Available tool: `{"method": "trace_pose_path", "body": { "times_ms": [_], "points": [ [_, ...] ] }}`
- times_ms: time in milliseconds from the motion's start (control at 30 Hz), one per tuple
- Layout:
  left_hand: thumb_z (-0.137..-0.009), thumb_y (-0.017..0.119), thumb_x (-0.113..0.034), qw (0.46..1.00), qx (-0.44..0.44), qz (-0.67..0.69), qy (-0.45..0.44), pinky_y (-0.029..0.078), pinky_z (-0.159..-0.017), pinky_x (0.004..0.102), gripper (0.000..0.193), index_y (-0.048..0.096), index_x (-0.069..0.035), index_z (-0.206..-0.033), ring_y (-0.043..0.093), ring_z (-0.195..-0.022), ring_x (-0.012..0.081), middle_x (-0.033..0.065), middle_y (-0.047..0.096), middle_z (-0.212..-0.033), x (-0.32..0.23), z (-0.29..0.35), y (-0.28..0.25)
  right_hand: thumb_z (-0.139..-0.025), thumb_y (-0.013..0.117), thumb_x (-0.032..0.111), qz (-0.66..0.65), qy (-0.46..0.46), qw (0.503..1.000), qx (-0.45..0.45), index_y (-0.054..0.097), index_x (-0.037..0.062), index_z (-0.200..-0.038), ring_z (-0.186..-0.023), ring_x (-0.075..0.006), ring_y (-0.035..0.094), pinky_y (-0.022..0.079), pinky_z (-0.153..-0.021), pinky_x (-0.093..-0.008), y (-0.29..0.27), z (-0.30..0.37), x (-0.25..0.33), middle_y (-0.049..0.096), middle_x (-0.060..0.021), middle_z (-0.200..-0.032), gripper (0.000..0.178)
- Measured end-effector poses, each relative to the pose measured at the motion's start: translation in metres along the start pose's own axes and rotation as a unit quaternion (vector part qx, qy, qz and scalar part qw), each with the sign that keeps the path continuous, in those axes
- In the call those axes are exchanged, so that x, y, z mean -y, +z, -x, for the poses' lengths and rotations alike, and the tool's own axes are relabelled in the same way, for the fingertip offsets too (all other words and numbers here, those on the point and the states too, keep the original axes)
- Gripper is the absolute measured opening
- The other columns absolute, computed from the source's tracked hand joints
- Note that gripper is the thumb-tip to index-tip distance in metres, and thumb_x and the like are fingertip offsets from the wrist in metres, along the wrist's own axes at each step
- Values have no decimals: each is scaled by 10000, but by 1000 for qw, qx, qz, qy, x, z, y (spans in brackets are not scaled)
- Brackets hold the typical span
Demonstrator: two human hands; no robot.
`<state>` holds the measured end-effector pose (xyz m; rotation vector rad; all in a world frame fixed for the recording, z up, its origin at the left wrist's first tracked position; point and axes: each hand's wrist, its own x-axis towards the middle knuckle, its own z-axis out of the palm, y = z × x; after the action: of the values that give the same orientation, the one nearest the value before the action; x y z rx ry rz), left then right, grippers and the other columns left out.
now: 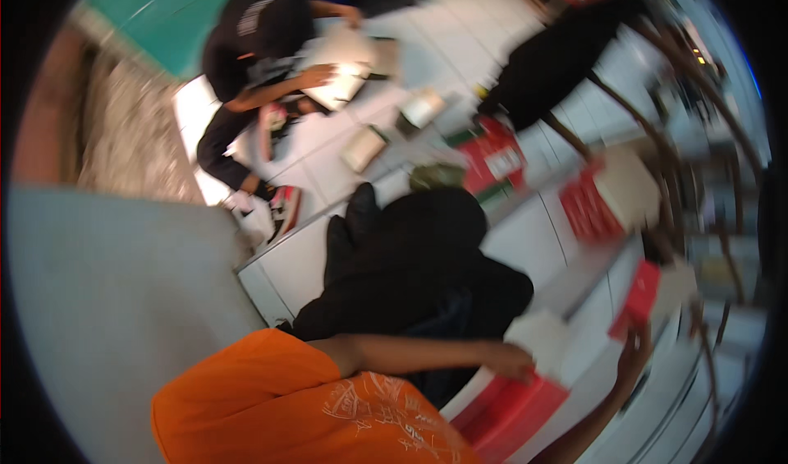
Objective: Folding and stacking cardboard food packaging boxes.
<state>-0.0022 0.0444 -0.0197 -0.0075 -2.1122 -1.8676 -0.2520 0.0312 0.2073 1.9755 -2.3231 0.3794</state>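
My left hand reaches across my lap and grips the top edge of a long red box. A whitish flap or sheet shows just beyond these fingers. My right hand, held out to the right, pinches the lower end of a smaller red piece that looks like folded card. A pale part sits against its far side; whether the two are joined, I cannot tell. Motion blur softens both hands and the things in them.
Another person sits on the tiled floor, hands on a whitish board. Small boxes lie nearby, with a red package and a red-and-cream stack farther right. Wooden legs stand at right, a grey panel at left.
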Motion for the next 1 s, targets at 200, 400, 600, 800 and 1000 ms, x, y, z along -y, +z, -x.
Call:
{"method": "trace_pose_path", "body": {
  "times_ms": [200,400,600,800,1000],
  "points": [
    [-970,627,-413,999,17,-36,-36,501,-843,436,426,638,9,-1029,623,-951,367,206,628,-993,-28,28,-60,-980,612,81,-168,56,965,192,592,-45,-1153,-877,-179,682,527,-803,-329,11,33,59,736,-137,-1013,215],
    [-987,595,-454,999,15,-35,-2,478,-775,450,482,573,20,-901,599,-831,380,212,603,-869,-30,35,-45,-990,641,209,-268,136,939,167,588,-3,-1045,-743,-140,567,498,-729,-313,43,76,45,676,-114,-845,225],
    [-994,580,-462,999,9,-40,-3,480,-772,447,484,562,16,-917,598,-826,381,212,594,-859,-27,38,-59,-989,643,284,-201,143,935,253,617,15,-1075,-745,-152,599,503,-722,-326,39,50,57,668,-128,-827,283],
    [-962,660,-377,996,-63,-69,0,495,-769,402,396,596,9,-1029,633,-846,319,180,630,-915,-32,39,-51,-922,712,371,-148,104,913,364,725,67,-1114,-754,-244,653,517,-735,-382,56,42,56,722,-150,-870,360],
    [-933,714,-281,989,-145,-2,11,518,-814,371,320,655,0,-1074,664,-887,280,158,689,-971,-23,45,-48,-902,742,258,-94,123,905,396,751,45,-1080,-769,-218,657,528,-761,-367,58,44,60,740,-147,-888,278]
  ]
}}
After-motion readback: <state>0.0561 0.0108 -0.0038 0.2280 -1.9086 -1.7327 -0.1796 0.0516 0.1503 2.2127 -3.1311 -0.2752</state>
